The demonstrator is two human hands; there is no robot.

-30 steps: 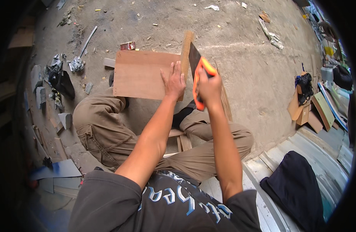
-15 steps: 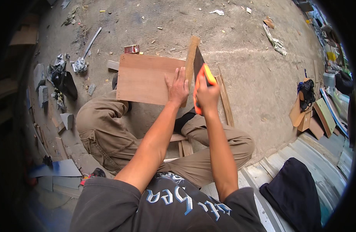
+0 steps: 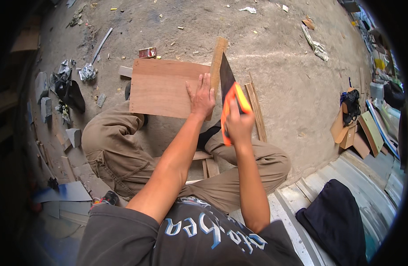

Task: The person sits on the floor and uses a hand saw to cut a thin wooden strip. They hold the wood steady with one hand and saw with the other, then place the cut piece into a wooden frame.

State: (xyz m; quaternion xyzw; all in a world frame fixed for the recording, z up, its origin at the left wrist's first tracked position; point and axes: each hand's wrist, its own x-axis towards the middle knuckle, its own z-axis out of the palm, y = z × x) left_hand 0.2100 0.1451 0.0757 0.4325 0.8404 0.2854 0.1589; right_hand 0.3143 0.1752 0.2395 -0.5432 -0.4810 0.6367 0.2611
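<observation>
Handsaw with dark flat blade and orange-yellow handle [image 3: 228, 79] looks light, its blade probably a little flexible; the handle is the right place to hold. The thin reddish-brown wooden panel [image 3: 159, 88] should be stiff and easy to steady near its edge. Your right hand [image 3: 240, 125] is closed around the handle, the blade along the right side of the narrow brown wooden strip [image 3: 219, 57]. Your left hand [image 3: 201, 98] lies flat, thumb apart, on the panel, which extends mostly leftward from it.
</observation>
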